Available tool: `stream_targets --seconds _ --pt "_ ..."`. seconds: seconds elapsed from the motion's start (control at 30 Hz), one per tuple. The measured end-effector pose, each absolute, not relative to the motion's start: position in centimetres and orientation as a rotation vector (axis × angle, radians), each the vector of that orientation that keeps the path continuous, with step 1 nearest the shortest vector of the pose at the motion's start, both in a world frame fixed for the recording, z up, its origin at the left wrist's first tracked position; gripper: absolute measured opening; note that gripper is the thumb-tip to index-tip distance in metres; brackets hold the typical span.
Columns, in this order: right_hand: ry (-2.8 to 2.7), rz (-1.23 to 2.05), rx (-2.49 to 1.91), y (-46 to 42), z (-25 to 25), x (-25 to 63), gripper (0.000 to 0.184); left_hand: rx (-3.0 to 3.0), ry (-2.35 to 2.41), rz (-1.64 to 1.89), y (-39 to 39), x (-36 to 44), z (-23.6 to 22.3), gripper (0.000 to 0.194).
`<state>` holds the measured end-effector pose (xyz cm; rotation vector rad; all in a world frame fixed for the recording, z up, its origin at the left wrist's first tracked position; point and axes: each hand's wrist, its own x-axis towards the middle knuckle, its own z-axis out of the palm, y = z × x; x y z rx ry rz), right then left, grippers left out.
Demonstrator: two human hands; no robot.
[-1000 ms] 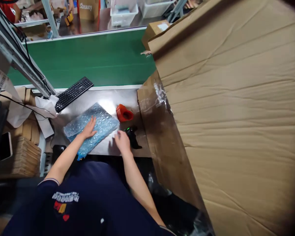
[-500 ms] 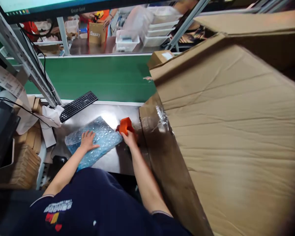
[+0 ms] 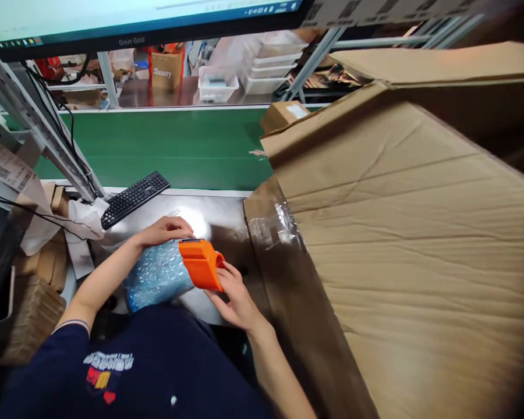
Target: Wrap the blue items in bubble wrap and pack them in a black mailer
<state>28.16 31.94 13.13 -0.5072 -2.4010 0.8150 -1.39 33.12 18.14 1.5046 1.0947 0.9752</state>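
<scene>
An orange tape dispenser (image 3: 199, 265) is held up in my right hand (image 3: 238, 294), its fingers wrapped about the rounded end. My left hand (image 3: 168, 228) reaches across to the dispenser's dark front edge. Its fingers are bent and pressed together there, and whatever they pinch is too small to make out. Below both hands a blue item in clear bubble wrap (image 3: 157, 276) lies on the metal table (image 3: 220, 218). The left forearm and the dispenser cover part of the wrapped item.
A large cardboard box (image 3: 397, 233) with raised flaps fills the right side. Behind the table runs a green conveyor belt (image 3: 170, 145) with a small carton (image 3: 282, 115) on it. A keyboard (image 3: 135, 198) lies at the table's back left, below a monitor (image 3: 135, 29).
My left hand has left the flat of the bubble wrap and moved to the dispenser. The right hand has lifted the dispenser and brought it left and nearer, over the wrapped item.
</scene>
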Motion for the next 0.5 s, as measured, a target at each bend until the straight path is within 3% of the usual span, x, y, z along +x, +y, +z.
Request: stream_targets --seconds 0.2,0.37,0.5 --pt "-2.27 1.055 -0.659 31.6 12.8 27.9 0.016 1.611 1.265 1.089 32.8 0.4 17.2 0.032" --pt "-1.907 1.667 -1.109 31.5 14.5 26.6 0.048 1.653 1.376 1.024 34.0 -0.1 15.5 0.027" --pt "-1.837 1.735 -1.214 31.3 16.4 26.9 0.051 1.391 1.668 0.966 36.7 -3.6 13.4 0.024"
